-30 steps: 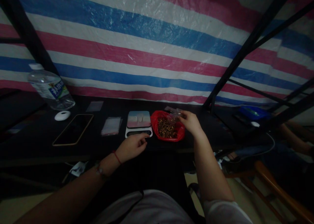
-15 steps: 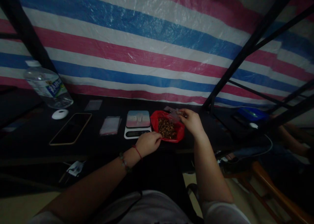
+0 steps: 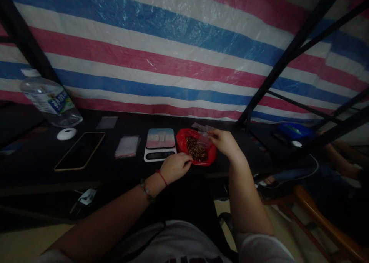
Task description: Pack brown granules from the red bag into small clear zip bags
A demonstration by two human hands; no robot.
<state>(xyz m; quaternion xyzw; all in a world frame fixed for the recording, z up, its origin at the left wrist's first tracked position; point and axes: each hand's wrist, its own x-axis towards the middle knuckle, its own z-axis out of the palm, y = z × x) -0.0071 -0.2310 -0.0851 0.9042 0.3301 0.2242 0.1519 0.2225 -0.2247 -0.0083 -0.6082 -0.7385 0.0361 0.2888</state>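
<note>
A red bag (image 3: pixel 182 139) lies open on the dark table (image 3: pixel 43 155), filled with small brown pieces (image 3: pixel 196 151). My right hand (image 3: pixel 224 143) is at its far right side, fingers pinched on a small clear plastic bag (image 3: pixel 204 137) held over the pieces. My left hand (image 3: pixel 175 167) rests at the bag's near left edge with its fingers curled; whether it holds anything is unclear. A small digital scale (image 3: pixel 160 144) stands just left of the red bag.
Left of the scale lie a stack of clear bags (image 3: pixel 126 147), a single clear bag (image 3: pixel 107 122), a phone (image 3: pixel 80 150), a white cap (image 3: pixel 66 133) and a water bottle (image 3: pixel 49 101). A striped tarp hangs behind. A wooden chair (image 3: pixel 319 220) and another person's arm (image 3: pixel 343 161) are at right.
My left hand has moved right, from the front of the scale to the red bag's near edge. My right hand has stayed over the bag with the clear bag.
</note>
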